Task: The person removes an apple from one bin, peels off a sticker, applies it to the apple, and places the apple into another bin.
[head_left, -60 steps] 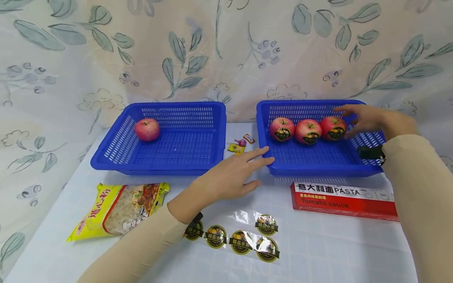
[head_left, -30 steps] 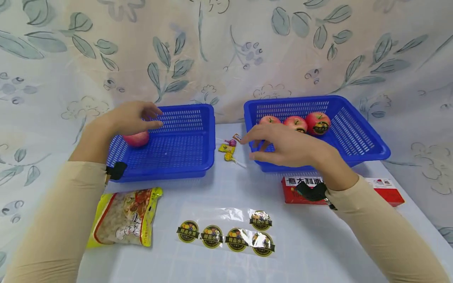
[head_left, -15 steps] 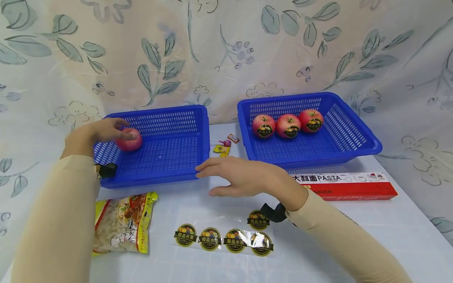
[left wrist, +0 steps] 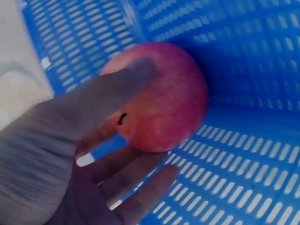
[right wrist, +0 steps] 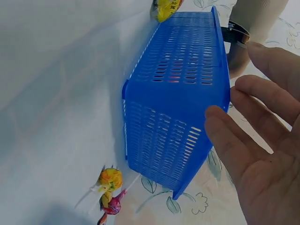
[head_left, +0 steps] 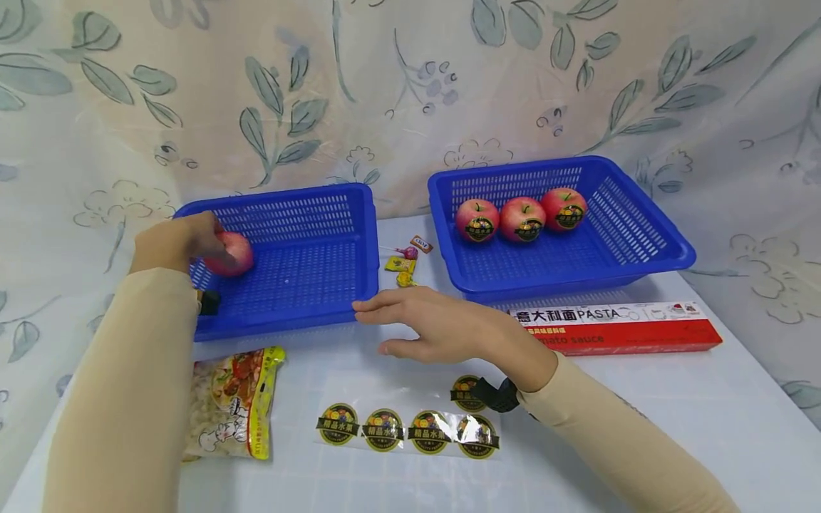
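Note:
My left hand (head_left: 184, 241) reaches into the left blue plastic basket (head_left: 285, 324) and grips a red apple (head_left: 237, 254) near its left end. In the left wrist view the thumb lies across the top of the apple (left wrist: 183, 93), and the other fingers curl along its side and below. My right hand (head_left: 430, 322) holds nothing. Its fingers are relaxed, with the fingertips right at the front right corner of the left basket. Seen from the right wrist, that basket (right wrist: 164, 98) stands beside the spread fingers of the right hand (right wrist: 262, 126).
Three stickered apples (head_left: 522, 219) sit in the right blue basket (head_left: 577, 274). Small sweets (head_left: 402, 263) lie between the baskets. In front are a red pasta box (head_left: 628, 333), a yellow bag of food (head_left: 234, 406) and a clear sheet of round stickers (head_left: 410, 431).
My left hand has moved from beside the right basket into the left one and taken hold of the apple. My right hand has left the right basket and come to the left basket's corner.

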Available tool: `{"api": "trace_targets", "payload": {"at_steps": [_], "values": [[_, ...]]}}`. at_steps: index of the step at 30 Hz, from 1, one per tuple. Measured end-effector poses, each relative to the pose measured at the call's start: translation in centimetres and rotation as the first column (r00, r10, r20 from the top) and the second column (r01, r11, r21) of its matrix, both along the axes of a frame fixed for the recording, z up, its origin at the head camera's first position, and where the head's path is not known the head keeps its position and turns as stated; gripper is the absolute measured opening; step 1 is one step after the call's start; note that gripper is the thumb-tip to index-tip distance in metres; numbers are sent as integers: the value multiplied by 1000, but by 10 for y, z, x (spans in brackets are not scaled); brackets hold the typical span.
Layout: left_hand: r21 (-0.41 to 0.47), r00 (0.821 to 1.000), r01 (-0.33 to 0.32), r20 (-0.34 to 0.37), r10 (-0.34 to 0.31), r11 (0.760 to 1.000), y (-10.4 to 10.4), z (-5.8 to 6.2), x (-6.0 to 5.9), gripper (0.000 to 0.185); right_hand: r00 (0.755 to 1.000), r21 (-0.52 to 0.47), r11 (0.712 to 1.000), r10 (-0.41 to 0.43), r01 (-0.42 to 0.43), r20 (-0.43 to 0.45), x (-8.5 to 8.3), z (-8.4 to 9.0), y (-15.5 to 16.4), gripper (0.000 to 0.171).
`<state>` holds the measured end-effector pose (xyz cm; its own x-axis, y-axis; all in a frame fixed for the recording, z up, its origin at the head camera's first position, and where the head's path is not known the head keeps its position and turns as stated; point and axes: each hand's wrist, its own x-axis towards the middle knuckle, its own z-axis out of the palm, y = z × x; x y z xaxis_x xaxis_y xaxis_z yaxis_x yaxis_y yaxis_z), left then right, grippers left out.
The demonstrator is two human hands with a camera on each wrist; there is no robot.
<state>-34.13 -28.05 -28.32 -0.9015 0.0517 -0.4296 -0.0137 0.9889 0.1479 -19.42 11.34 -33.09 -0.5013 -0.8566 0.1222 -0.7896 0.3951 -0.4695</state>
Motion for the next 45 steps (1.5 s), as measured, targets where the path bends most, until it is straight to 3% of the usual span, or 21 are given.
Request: {"api": "trace_targets", "payload": {"at_steps": [5,11,15,19,21,25,29,31,35,38,42,45], "values": [[-91,998,-64,-13,63,994,1,5,7,88,1000,-22,1000,14,-15,-12,-1,-1,-1,47],[-37,996,74,-53,-76,997,-2,16,12,91,1000,-25,999,24,-24,-10,-6,-3,-4,48],[61,976,180,-138,-170,982,16,27,20,93,1000,-41,999,4,-5,-24,-8,-5,-1,44],[162,947,246,-250,-201,956,45,34,38,88,998,-118,992,-43,37,-47,-6,-9,3,36],[206,928,280,-308,-209,938,58,36,52,85,996,-200,977,-83,73,-41,-4,-11,6,34],[307,902,333,-379,-206,892,78,36,85,81,986,-357,920,-164,160,21,-2,-12,13,41],[399,887,390,-404,-222,830,93,29,116,77,977,-406,889,-193,212,88,0,-8,16,50],[421,870,441,-419,-261,793,103,25,127,76,973,-405,885,-193,227,124,2,-6,18,55],[422,828,537,-431,-359,731,126,18,142,76,965,-399,884,-182,244,187,8,-7,24,60],[403,801,582,-436,-411,707,142,11,149,78,960,-398,882,-175,252,219,12,-9,29,61],[371,753,639,-484,-446,674,162,-3,158,79,948,-397,873,-190,282,256,18,-14,39,61],[370,720,669,-539,-437,645,177,-18,164,78,939,-373,874,-223,311,261,23,-18,50,61]]}}
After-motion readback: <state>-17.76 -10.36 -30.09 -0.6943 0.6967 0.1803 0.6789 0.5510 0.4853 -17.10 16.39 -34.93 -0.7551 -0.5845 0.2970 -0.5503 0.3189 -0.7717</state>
